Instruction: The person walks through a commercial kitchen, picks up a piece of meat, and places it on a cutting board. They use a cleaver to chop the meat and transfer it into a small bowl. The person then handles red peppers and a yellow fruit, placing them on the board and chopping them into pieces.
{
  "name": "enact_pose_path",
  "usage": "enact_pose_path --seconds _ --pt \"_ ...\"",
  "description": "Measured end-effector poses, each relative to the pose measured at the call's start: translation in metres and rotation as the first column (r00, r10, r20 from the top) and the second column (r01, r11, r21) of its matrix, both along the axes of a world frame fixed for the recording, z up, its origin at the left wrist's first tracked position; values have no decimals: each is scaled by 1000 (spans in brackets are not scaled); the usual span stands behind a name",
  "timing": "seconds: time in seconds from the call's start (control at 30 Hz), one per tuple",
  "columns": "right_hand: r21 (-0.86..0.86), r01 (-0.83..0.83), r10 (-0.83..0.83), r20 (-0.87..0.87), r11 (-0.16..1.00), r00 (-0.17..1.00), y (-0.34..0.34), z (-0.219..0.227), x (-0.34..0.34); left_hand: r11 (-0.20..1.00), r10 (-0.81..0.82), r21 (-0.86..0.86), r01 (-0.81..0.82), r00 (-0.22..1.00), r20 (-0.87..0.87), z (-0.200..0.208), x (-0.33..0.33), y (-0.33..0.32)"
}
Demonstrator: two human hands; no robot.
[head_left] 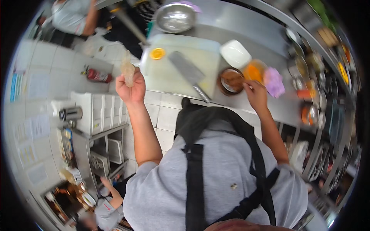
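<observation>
My left hand point(132, 87), raised off the left end of the counter, is closed around a translucent, pale beige object point(128, 72); blur hides its exact kind. At the near edge of the counter, my right hand point(255, 93) has its fingers pinched together by the rim of a dark round bowl point(223, 87). Reddish-brown contents point(232, 79) fill that bowl. Whatever the right fingertips hold, if anything, is too small to tell. Between the hands, a wide-bladed cleaver point(187, 68) lies on a pale cutting board point(160, 79), and an orange slice point(157, 53) rests near the board's left edge.
Behind the dark bowl are a white dish point(235, 54), a container with orange contents point(254, 71) and a crumpled lilac cloth point(273, 82). A metal bowl point(175, 18) stands beyond the board. Jars point(308, 113) line the right. Two other people point(73, 17) are at the left.
</observation>
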State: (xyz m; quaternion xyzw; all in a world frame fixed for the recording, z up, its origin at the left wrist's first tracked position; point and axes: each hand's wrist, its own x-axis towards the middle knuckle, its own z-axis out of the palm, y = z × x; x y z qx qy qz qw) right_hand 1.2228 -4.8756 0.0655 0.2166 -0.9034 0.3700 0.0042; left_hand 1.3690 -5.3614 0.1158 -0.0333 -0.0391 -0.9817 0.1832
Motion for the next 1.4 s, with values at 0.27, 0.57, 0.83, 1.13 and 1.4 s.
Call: enact_pose_path --seconds 0.27,0.57,0.83,1.13,1.4 --pt "119 -209 221 -100 971 970 -106 95 -15 829 558 -198 -523 793 244 19 -8 -170" --pt "86 -442 408 -571 893 712 -251 279 -49 192 955 -877 441 120 270 -209 -65 -125" --pt "287 -199 349 -797 937 493 -361 375 -105 -474 825 -828 301 479 -299 -147 -44 -74" --pt "214 -297 359 -383 931 851 -402 394 -148 -434 819 -841 323 530 -219 -150 -37 -75" --pt "213 -88 180 -467 973 866 -442 393 -202 -437 803 -851 289 551 -225 -151 -37 -80"
